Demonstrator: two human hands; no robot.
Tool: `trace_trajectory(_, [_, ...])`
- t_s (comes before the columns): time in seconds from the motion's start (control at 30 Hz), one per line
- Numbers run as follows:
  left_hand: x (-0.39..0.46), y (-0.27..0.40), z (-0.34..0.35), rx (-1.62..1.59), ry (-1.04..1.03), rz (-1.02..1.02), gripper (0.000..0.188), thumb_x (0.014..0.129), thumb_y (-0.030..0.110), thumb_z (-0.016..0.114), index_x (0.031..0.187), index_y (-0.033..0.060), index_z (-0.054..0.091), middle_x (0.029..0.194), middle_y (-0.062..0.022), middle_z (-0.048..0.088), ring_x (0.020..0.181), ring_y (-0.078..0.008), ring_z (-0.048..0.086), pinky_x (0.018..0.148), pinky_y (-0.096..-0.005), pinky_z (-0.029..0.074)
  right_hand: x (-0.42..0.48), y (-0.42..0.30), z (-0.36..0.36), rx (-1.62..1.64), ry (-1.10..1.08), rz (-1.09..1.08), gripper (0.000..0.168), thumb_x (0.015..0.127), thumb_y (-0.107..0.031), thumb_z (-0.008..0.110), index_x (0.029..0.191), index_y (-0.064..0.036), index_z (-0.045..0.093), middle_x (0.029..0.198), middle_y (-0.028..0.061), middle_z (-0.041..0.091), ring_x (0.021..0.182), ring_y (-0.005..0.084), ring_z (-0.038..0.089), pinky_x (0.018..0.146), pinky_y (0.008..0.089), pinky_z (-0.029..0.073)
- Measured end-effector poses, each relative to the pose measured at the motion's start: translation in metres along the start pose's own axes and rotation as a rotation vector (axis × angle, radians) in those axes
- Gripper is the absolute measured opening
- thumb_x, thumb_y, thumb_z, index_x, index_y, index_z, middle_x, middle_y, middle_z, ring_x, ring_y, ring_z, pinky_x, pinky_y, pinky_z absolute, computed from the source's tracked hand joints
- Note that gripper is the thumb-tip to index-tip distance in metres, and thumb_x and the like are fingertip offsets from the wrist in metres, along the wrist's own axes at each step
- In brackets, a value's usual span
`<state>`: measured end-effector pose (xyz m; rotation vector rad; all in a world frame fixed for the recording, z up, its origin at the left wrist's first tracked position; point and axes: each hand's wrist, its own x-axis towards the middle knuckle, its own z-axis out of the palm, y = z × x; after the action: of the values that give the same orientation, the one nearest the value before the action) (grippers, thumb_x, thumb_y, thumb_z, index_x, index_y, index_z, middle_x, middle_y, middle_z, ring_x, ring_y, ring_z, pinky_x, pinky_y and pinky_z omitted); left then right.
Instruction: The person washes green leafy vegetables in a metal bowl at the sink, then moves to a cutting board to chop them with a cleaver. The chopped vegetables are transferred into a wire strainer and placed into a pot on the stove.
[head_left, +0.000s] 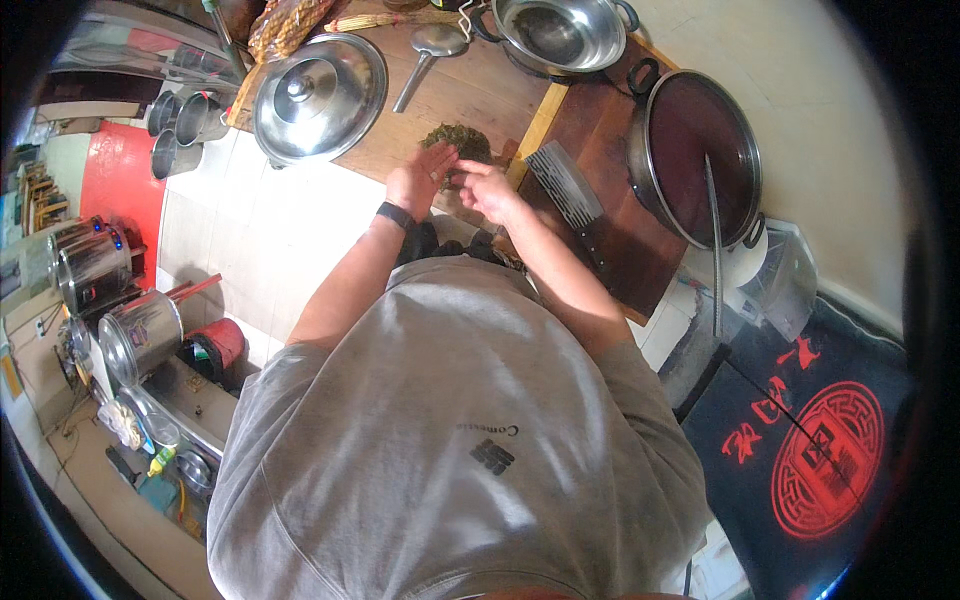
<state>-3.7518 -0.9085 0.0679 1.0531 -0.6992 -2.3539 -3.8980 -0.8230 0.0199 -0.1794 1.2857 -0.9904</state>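
On the wooden table (480, 82) lies a clump of dark green leafy material (466, 139). My left hand (421, 177), with a black band at the wrist, rests at the clump's near left side, fingers extended. My right hand (486, 189) is beside it, its fingertips close to my left fingers and its fingers partly bent. Whether either hand pinches any of the clump cannot be told. To the right, a wide cleaver-like blade with a slotted pattern (564, 184) and a dark riveted handle lies on a dark brown board (637, 262).
A large pot of dark red liquid (701, 142) with a long metal utensil (712, 225) stands right. Behind are a two-handled steel pan (562, 34), a metal ladle (435, 45) and a domed steel lid (319, 97). A red bucket (223, 341) stands on the left.
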Motion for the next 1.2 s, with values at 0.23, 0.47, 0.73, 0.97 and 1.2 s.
trace_trajectory(0.23, [-0.027,-0.003,-0.004,1.697,-0.310,0.578,0.048,0.104,0.025,0.042,0.148,0.0066,0.047,0.156,-0.0136,0.042,0.150,-0.0284,0.029,0.124,-0.0525,0.010,-0.019,-0.016,-0.011,0.108,0.074,-0.218,0.041,0.096,0.000,0.050,0.134,-0.008,0.062,0.098,0.0054,0.069,0.064,0.0078,0.052,0.057,0.0228,0.045])
trace_trajectory(0.47, [-0.042,-0.006,0.004,1.991,-0.496,0.753,0.046,0.096,0.018,0.050,0.139,0.0067,0.056,0.151,-0.0098,0.049,0.150,-0.0248,0.030,0.124,-0.0542,0.010,-0.037,-0.005,-0.021,-0.871,0.413,-0.779,0.008,0.088,-0.009,0.069,0.093,-0.003,0.073,0.082,0.0199,0.069,0.076,0.0315,0.070,0.070,0.0372,0.055])
trace_trajectory(0.73, [-0.024,-0.001,0.002,1.917,-0.792,0.635,0.035,0.086,0.014,0.057,0.119,0.0065,0.066,0.133,-0.0096,0.062,0.142,-0.0244,0.044,0.125,-0.0519,0.013,-0.048,-0.034,0.014,-0.813,0.486,-0.677,0.034,0.075,-0.017,0.087,0.090,-0.004,0.059,0.086,0.0058,0.060,0.074,0.0174,0.057,0.067,0.0322,0.050])
trace_trajectory(0.97, [-0.024,-0.010,-0.002,1.563,-0.729,0.772,0.020,0.086,0.008,0.062,0.104,0.0075,0.072,0.119,-0.0077,0.070,0.139,-0.0257,0.048,0.124,-0.0538,0.018,-0.026,-0.016,-0.039,-0.994,0.673,-0.783,0.017,0.088,-0.007,0.073,0.103,-0.001,0.070,0.096,0.0121,0.072,0.083,0.0213,0.071,0.077,0.0321,0.056])
trace_trajectory(1.2, [-0.022,0.001,0.009,1.176,-0.618,0.441,0.007,0.079,0.011,0.068,0.075,0.0073,0.072,0.088,-0.0071,0.075,0.116,-0.0255,0.067,0.124,-0.0539,0.013,-0.029,-0.030,-0.010,-0.553,0.209,-0.612,0.032,0.084,-0.013,0.081,0.110,-0.001,0.068,0.088,0.0064,0.071,0.071,0.0086,0.062,0.062,0.0262,0.051])
